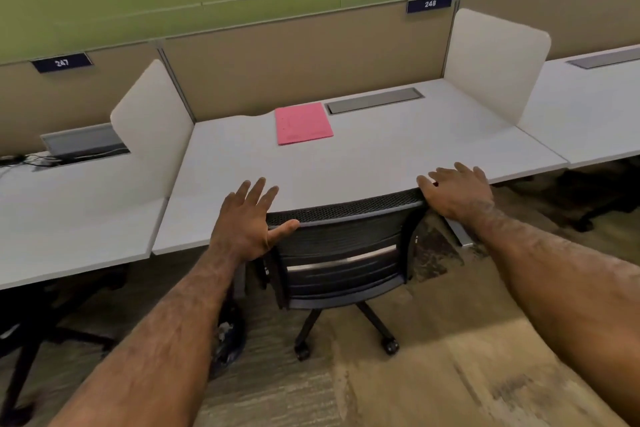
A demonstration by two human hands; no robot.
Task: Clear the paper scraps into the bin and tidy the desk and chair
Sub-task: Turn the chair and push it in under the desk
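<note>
A black mesh office chair (341, 250) stands pushed in against the white desk (381, 156), its back facing me. My left hand (247, 222) hovers at the chair back's top left end, fingers spread, the thumb touching the top edge. My right hand (457, 189) lies flat over the top right corner of the chair back, fingers apart and reaching onto the desk edge. A pink folder (303, 122) lies flat at the back middle of the desk. A dark bin (230, 340) with something pale inside sits on the floor under the desk, partly hidden by my left forearm.
White side dividers (495, 62) (152, 114) bound the desk. A grey cable tray lid (375, 100) is set into the desk beside the folder. The neighbouring desk on the left holds cables (31, 160). Other chair bases stand on the carpet at the left (41, 333) and far right (595, 204).
</note>
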